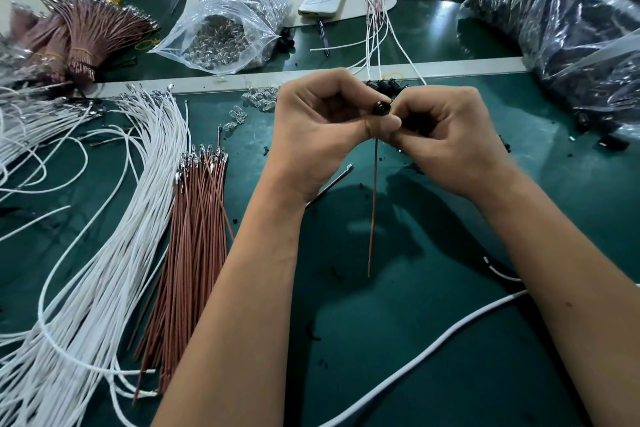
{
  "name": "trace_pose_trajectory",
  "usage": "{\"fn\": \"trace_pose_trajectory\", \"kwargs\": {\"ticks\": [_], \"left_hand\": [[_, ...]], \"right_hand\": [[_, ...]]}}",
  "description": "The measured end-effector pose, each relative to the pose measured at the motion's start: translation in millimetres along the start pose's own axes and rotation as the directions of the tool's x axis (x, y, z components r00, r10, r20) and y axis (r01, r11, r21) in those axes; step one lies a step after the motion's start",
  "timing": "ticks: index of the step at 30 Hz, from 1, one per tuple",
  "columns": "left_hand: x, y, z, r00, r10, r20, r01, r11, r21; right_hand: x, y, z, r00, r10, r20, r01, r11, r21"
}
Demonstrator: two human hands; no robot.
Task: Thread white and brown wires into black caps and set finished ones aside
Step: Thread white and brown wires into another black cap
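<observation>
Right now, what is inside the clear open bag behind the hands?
The clear bag holds a heap of small clear glassy parts; those deeper down are covered by the pile.

Loose wires (104, 218) lie left of the hands (381, 125) (finished ones (377, 10) behind), bagged caps (571, 28) right.

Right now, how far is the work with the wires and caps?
Done: a small batch of finished assemblies lies set aside at the back. In hand: both hands pinch one black cap, left hand, right hand, with a brown wire hanging below it. Left: large piles of loose white wires and brown wires, so most remains.
</observation>
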State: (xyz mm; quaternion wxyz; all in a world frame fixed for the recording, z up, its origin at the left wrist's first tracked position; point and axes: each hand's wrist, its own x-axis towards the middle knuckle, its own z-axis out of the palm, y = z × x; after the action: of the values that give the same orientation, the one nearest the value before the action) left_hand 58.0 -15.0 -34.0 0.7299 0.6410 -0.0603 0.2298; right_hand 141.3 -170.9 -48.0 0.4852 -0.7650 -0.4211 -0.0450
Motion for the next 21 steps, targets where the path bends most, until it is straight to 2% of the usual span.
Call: {"fn": "trace_pose_trajectory", "kwargs": {"ticks": [9, 12, 16, 21], "left_hand": [[-1.1, -2.1, 1.2, 1.0, -0.001, -0.007, 0.001, 1.0, 0.012], [0.1, -2.4, 0.4, 0.999, 0.001, -0.041, 0.001, 1.0, 0.029], [2.7, -2.3, -2.4, 0.994, 0.044, -0.105, -0.037, 0.997, 0.071], [5.5, -4.4, -1.1, 0.98, 0.002, -0.2, 0.006, 0.999, 0.039]], "right_hand": [[-0.8, 0.6, -1.5, 0.999, -0.048, 0.001, 0.048, 0.99, -0.135], [-1.9, -3.9, 0.4, 0.992, -0.07, -0.109, 0.047, 0.98, -0.194], [-1.7, -9.7, 2.0, 0.945, -0.135, -0.297, 0.056, 0.964, -0.259], [-3.4, -15.9, 11.7, 0.963, -0.174, -0.207, 0.116, 0.958, -0.263]]}}
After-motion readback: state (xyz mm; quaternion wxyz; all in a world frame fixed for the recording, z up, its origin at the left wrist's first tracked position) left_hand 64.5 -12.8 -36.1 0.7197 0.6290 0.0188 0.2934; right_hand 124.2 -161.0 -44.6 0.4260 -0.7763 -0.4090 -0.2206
